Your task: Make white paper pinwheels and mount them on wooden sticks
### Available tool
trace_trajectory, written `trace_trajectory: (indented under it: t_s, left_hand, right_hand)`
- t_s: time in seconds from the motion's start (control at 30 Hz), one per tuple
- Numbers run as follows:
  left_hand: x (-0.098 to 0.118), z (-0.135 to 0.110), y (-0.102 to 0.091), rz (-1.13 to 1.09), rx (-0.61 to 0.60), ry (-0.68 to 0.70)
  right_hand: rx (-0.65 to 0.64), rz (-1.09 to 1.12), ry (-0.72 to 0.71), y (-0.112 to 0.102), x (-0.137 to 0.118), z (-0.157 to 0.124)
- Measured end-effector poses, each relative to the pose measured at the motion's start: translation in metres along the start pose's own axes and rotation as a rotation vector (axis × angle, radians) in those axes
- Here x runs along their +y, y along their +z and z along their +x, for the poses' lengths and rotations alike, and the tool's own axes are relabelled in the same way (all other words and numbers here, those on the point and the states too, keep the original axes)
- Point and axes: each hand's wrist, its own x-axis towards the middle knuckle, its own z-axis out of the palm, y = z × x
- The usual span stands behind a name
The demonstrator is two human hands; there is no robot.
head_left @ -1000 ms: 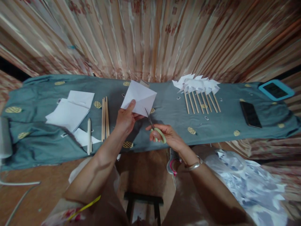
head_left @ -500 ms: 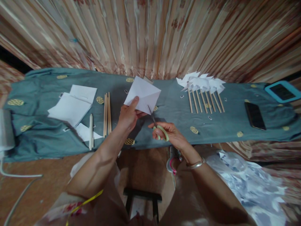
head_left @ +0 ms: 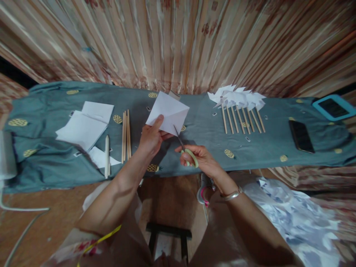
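Observation:
My left hand (head_left: 150,138) pinches a folded white paper square (head_left: 168,112) by its lower corner and holds it up above the teal cloth-covered table (head_left: 194,155). My right hand (head_left: 198,158) grips green-handled scissors (head_left: 185,148), whose blades point up and left and meet the paper's lower edge. Beside my left hand lie a few bare wooden sticks (head_left: 125,134). Several finished white paper pinwheels on sticks (head_left: 239,107) lie in a row at the back right.
A stack of white paper sheets (head_left: 83,126) and a white pen (head_left: 107,155) lie at the left. A black phone (head_left: 300,135) and a blue-framed tablet (head_left: 333,106) rest at the right. Paper scraps (head_left: 294,218) fill a bag by my right knee. A striped curtain hangs behind.
My hands, the paper and the scissors hold almost the same pose; the view has shifted a little since one second ago.

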Motion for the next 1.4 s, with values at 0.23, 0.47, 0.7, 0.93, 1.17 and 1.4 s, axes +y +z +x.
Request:
trace_trajectory:
  t_s: [0.23,0.47,0.7,0.93,1.17,1.4]
  left_hand:
    - [0.002,-0.001,0.002,0.014,0.028,-0.001]
    - [0.004,-0.002,0.003,-0.025,0.027,-0.016]
    - [0.000,-0.002,0.003,-0.003,0.014,-0.026]
    - [-0.003,-0.003,0.003,0.017,0.015,-0.027]
    - [0.000,-0.005,0.005,0.028,0.023,-0.033]
    - [-0.001,-0.007,0.008,-0.002,0.010,-0.056]
  right_hand:
    - [0.010,0.004,-0.007,0.002,0.001,0.002]
    - [0.036,0.032,0.007,0.004,0.000,0.004]
    - [0.043,0.044,0.008,0.005,0.002,0.005]
    - [0.031,0.008,-0.017,0.001,0.006,0.007]
    - [0.022,0.017,-0.033,0.000,0.011,0.010]
    - [0.030,-0.007,-0.022,-0.001,0.011,0.010]
